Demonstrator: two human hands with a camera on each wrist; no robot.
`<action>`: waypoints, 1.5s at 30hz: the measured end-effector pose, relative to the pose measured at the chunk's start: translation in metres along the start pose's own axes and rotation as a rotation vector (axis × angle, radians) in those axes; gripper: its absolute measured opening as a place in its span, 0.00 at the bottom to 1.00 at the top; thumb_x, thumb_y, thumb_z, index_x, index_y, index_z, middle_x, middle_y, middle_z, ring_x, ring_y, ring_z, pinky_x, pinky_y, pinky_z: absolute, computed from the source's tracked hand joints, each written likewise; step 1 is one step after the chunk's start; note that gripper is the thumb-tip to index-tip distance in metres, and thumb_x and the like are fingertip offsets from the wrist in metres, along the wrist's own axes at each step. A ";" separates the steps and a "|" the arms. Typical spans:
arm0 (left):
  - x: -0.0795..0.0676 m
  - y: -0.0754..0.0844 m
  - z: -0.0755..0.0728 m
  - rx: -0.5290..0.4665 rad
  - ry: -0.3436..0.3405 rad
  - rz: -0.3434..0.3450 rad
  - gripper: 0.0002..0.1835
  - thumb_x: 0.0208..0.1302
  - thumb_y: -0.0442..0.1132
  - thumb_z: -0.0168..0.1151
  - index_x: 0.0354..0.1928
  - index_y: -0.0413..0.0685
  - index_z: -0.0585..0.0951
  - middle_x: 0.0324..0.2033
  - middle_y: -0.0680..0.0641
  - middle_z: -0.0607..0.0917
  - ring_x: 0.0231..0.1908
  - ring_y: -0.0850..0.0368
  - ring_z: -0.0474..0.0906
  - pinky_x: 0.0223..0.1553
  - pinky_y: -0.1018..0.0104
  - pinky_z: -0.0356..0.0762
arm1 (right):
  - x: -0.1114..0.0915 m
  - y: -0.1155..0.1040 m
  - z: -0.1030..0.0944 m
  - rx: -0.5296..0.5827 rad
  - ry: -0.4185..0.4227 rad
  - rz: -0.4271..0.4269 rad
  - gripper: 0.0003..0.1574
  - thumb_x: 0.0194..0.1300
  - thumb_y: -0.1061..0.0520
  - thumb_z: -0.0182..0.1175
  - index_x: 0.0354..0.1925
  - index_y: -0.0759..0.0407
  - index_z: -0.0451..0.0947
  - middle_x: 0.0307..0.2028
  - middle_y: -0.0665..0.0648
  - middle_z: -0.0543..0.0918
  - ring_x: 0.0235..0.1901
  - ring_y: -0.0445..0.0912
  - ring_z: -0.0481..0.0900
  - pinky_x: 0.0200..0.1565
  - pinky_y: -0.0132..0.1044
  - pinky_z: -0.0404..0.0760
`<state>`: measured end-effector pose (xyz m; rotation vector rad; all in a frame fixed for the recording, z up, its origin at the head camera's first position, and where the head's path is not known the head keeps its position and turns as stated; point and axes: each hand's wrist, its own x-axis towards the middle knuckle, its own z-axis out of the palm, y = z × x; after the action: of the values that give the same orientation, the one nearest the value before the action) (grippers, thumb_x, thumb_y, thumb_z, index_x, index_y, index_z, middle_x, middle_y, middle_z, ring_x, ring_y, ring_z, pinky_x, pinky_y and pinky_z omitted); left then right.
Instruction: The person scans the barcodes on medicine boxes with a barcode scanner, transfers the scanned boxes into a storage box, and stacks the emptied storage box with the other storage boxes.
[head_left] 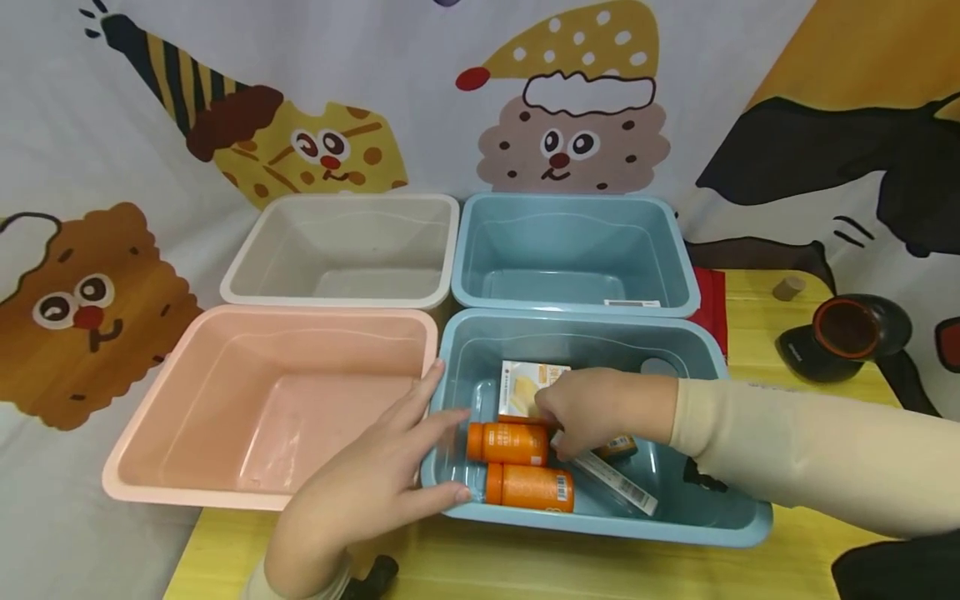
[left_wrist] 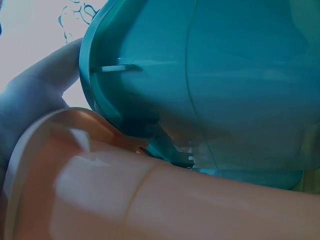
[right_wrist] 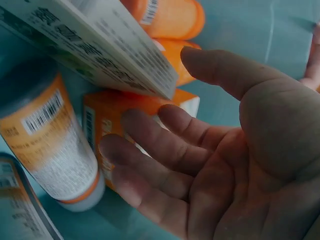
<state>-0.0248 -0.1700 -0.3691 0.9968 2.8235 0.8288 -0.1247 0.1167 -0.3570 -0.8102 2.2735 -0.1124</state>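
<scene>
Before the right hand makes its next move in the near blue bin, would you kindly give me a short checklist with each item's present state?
1. Left hand at the left rim of the near blue bin: ok.
2. Right hand pinching the narrow box: not ok; the right wrist view shows thumb and fingers apart.
3. Two orange bottles lying on their sides: ok.
4. Carton free of the right hand's touch: cannot tell; the hand overlaps it in the head view.
5. Dark-capped bottle fully visible from above: not ok; the right hand partly covers it.
</scene>
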 end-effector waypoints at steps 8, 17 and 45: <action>0.000 0.000 -0.002 -0.008 -0.015 -0.016 0.42 0.68 0.71 0.66 0.74 0.53 0.76 0.85 0.40 0.42 0.81 0.39 0.53 0.74 0.41 0.64 | 0.003 -0.003 0.014 0.014 0.039 0.021 0.24 0.55 0.51 0.83 0.49 0.51 0.87 0.29 0.43 0.81 0.31 0.44 0.79 0.37 0.40 0.81; 0.001 0.002 -0.003 -0.003 -0.020 -0.020 0.41 0.67 0.68 0.69 0.73 0.52 0.77 0.85 0.40 0.42 0.81 0.39 0.53 0.73 0.42 0.65 | 0.002 0.000 0.013 0.063 0.021 0.004 0.19 0.61 0.60 0.75 0.50 0.54 0.85 0.30 0.46 0.82 0.30 0.45 0.79 0.34 0.41 0.80; 0.003 0.003 -0.002 -0.005 -0.022 -0.016 0.41 0.68 0.69 0.67 0.73 0.52 0.77 0.85 0.40 0.43 0.81 0.40 0.53 0.73 0.41 0.65 | -0.061 0.034 -0.049 0.132 0.189 -0.071 0.14 0.57 0.65 0.76 0.40 0.49 0.89 0.38 0.47 0.88 0.35 0.47 0.82 0.39 0.42 0.88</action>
<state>-0.0266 -0.1674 -0.3653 0.9750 2.8059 0.8172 -0.1407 0.1723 -0.2949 -0.8412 2.3840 -0.3823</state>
